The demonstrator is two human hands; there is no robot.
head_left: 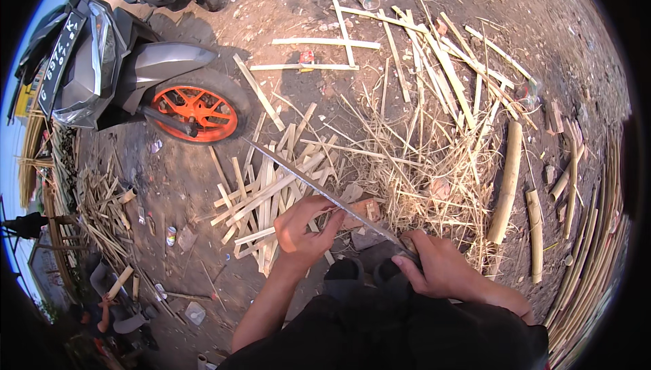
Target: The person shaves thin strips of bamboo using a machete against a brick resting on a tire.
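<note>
A long, narrow blade (pixel 308 181), seen nearly edge on, slants across the middle from upper left to lower right. At its near end, my right hand (pixel 434 265) is wrapped round the handle, which the fingers mostly hide. My left hand (pixel 305 232) is closed at the blade's middle, thumb and fingertips pressed against it. Under the blade lies a loose pile of split bamboo strips (pixel 274 190). A reddish brick piece (pixel 361 214) sits just beyond my feet, beside the blade.
Tangled bamboo shavings (pixel 441 180) spread ahead on the right, with cut bamboo poles (pixel 508 183) beyond them. A motorcycle with an orange wheel (pixel 194 113) stands at upper left. Another person (pixel 105 312) holds a bamboo piece at lower left. Long poles (pixel 576 282) line the right edge.
</note>
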